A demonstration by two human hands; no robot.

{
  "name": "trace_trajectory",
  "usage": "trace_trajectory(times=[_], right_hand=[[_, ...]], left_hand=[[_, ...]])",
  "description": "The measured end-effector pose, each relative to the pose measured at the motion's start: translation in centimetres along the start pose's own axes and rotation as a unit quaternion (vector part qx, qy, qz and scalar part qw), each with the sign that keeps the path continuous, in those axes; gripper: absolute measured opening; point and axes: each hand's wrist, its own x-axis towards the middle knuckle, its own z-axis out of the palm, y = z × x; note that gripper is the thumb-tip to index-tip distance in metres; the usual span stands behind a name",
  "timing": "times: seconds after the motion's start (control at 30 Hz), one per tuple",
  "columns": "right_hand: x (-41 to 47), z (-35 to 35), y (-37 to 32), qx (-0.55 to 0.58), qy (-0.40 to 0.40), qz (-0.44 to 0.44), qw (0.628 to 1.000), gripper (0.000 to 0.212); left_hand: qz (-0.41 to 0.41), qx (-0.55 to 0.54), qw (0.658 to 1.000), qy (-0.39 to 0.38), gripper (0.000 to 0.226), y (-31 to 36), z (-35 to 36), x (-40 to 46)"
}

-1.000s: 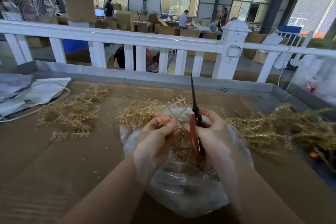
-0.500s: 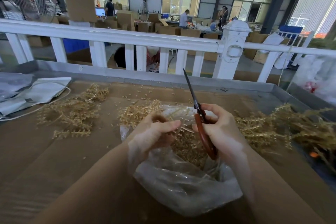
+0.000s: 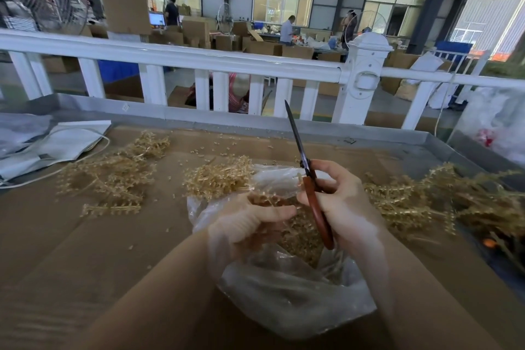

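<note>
Clear crinkly plastic bag [image 3: 284, 293] sits on the brown cardboard tabletop [image 3: 85, 250] right in front of the person, between both forearms, and it's stuffed with short golden plastic sprig cuttings [image 3: 298, 233]. The left hand [image 3: 247, 224] has its fingers curled down over the bag's near-left rim, gripping the film, with one finger stretched out toward the other hand. It's a bit blurry, so I can't tell exactly how tight the grip is. The right hand [image 3: 343, 202] is wrapped around the red handles of the long dark-bladed scissors [image 3: 308, 176]. The blades are pressed together, and the tip points up and leans left toward the white slatted railing [image 3: 199, 57]. A second ago the left hand was pinching a branchy sprig up by the blades. Now that sprig is out of its fingers and the hand has dropped onto the bag. The scissors have also tipped over from nearly upright, and the bag is more scrunched on the left. Loose heaps of the same spiky, glittery gold sprigs lie around: a left heap [image 3: 113, 176], a middle heap [image 3: 218, 176] touching the bag's far edge, and a big right heap [image 3: 440, 202]. Flat white sheets [image 3: 56, 142] lie at the far left.
</note>
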Motion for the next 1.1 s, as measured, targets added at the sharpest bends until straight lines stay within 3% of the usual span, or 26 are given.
trace_trajectory(times=[0.27, 0.37, 0.5, 0.6, 0.83, 1.1], right_hand=[[-0.2, 0.9, 0.9, 0.009, 0.033, 0.009, 0.999, 0.04], [-0.3, 1.0, 1.0, 0.005, 0.044, 0.011, 0.999, 0.04], [-0.3, 1.3, 1.2, -0.015, 0.051, -0.004, 0.999, 0.037], [-0.6, 1.4, 1.3, -0.033, 0.059, -0.009, 0.998, 0.034], [-2.4, 0.8, 0.2, -0.187, 0.062, -0.092, 0.976, 0.028], [-3.7, 0.6, -0.5, -0.327, 0.005, -0.125, 0.937, 0.031]], left_hand=[[0.033, 0.01, 0.997, 0.067, 0.014, -1.8, 1.2, 0.4], [0.04, 0.022, 0.995, 0.086, 0.018, -2.0, 1.1, 0.5], [0.035, -0.041, 0.995, 0.083, 0.034, -2.1, 1.3, 0.5], [0.047, -0.09, 0.989, 0.105, 0.021, -2.0, 1.4, 0.7], [0.095, -0.179, 0.965, 0.167, 0.02, -0.6, 0.0, 1.2], [0.111, -0.164, 0.961, 0.195, 0.009, 0.2, -0.3, 1.1]])
